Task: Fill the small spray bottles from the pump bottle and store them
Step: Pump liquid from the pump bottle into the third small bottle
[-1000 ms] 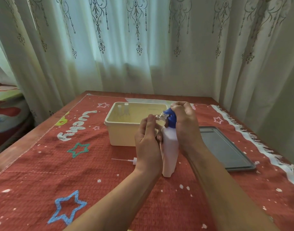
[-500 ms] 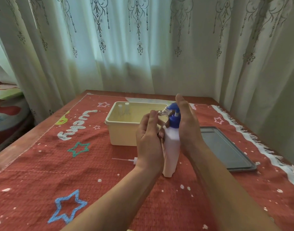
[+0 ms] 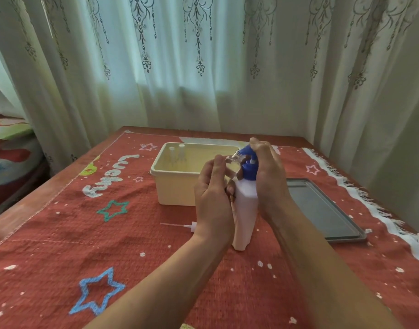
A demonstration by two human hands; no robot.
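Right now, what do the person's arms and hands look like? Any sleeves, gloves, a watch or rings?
Both arms are bare. No sleeve shows on the left forearm or the right forearm anywhere in the frame. The left hand and the right hand wear no gloves. No ring, watch or bracelet shows on the sides that face the camera.

Pale embroidered curtains (image 3: 203,67) glow with daylight; red tablecloth (image 3: 61,245) below.
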